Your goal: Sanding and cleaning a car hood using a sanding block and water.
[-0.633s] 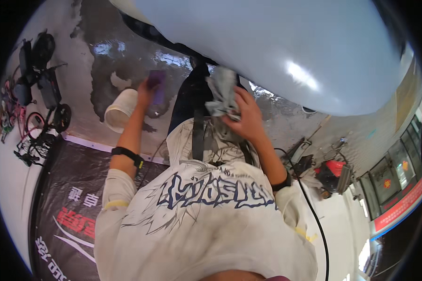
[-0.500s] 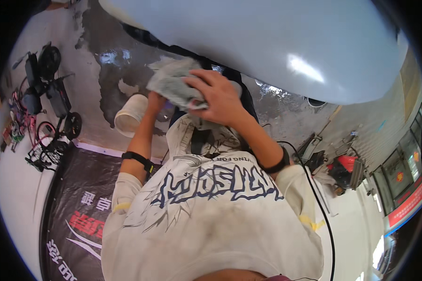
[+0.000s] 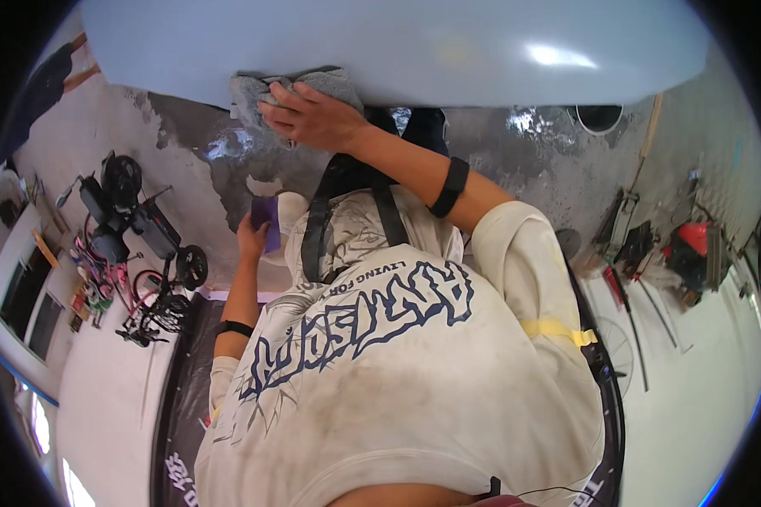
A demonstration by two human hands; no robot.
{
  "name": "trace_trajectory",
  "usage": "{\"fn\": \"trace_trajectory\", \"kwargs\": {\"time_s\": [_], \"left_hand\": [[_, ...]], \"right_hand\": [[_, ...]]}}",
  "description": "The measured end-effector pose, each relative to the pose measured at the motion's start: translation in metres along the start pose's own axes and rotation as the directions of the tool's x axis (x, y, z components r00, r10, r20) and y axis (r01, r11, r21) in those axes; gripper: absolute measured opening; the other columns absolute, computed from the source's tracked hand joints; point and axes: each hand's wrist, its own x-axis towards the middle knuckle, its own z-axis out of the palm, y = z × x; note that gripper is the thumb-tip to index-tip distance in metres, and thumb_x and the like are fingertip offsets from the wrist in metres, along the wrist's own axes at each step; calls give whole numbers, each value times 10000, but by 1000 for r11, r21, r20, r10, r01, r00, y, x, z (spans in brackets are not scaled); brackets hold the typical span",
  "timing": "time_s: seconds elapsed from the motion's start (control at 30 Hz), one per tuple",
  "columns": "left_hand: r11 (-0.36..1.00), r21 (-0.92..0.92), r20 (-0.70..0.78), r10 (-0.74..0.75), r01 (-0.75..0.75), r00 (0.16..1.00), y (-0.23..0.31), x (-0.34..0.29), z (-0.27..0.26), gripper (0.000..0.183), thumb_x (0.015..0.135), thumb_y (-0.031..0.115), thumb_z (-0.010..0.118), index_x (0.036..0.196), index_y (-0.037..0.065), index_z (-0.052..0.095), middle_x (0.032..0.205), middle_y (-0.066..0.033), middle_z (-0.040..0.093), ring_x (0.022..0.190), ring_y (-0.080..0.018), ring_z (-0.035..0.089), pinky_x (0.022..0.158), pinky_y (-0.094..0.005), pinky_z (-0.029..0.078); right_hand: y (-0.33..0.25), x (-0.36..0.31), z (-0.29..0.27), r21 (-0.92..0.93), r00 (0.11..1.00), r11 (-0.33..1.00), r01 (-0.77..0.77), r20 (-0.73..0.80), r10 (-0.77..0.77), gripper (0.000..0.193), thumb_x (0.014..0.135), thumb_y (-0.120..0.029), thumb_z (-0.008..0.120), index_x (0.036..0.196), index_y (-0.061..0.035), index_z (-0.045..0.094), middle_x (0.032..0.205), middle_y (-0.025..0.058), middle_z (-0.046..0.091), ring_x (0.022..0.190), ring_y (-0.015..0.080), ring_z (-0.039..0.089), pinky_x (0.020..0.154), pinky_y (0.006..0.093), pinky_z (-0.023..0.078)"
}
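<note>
My right hand (image 3: pixel 317 117) lies over a folded grey cloth (image 3: pixel 338 83), its fingers spread a little and pressing it to the lower edge of a smooth, pale blue-grey body panel (image 3: pixel 414 51). Lower and to the left, my left hand (image 3: pixel 250 240) hangs beside my hip, closed on a flat purple sheet (image 3: pixel 266 221). What the sheet is made of cannot be told. Just behind it, a pale bucket (image 3: pixel 292 207) is partly hidden by the sheet and my clothing.
Wet patches shine on the concrete floor (image 3: pixel 507 160). At left stand a dark electric scooter (image 3: pixel 127 211) and a pink bicycle (image 3: pixel 101 275). Tools and a red-and-black bag (image 3: pixel 693 245) lie at right. Another person's arm (image 3: pixel 80 78) shows at the upper left.
The right hand has carried the cloth from in front of my body up to the panel. My left hand has dropped away from the cloth, and the purple sheet shows plainly. The view has turned.
</note>
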Motion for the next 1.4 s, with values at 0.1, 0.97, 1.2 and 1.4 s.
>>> {"fn": "trace_trajectory", "kwargs": {"time_s": [0.1, 0.97, 1.2, 1.4], "left_hand": [[995, 62, -29, 75, -73, 997, 18, 20, 3, 447, 760, 20, 776, 1191, 18, 657, 1042, -146, 741, 957, -238, 712, 886, -353, 526], [967, -149, -165, 182, -207, 969, 95, 48, 54, 406, 767, 151, 794, 1133, 26, 671, 1008, -194, 731, 962, -351, 709, 851, -420, 540], [997, 71, -188, 15, -1, 982, -1, -6, 86, 453, 729, 138, 820, 1144, 39, 669, 1031, -190, 723, 979, -367, 693, 870, -441, 534], [994, -106, -236, -54, 29, 970, -13, -46, 75, 455, 750, 107, 812, 1174, 45, 657, 1042, -180, 721, 991, -363, 687, 883, -432, 526]], "right_hand": [[24, -39, -28, 90, 986, 982, -164, 44, 160, 402, 840, -228, 619, 1239, -249, 661, 1375, -46, 534, 1306, 237, 473, 1036, 385, 411], [45, -77, -215, 273, 303, -226, -935, 947, -108, 563, 882, -279, 696, 1355, -10, 553, 1241, 110, 640, 1155, 185, 571, 1019, 333, 450], [23, 49, -124, 531, 692, 465, -709, 651, 312, 566, 804, -275, 761, 1316, -106, 588, 1304, 125, 588, 1141, 302, 584, 999, 388, 467], [56, 95, -105, 174, 879, 873, -456, 240, 411, 588, 740, -218, 743, 1316, -249, 628, 1370, 57, 536, 1171, 342, 532, 937, 484, 478]]}}
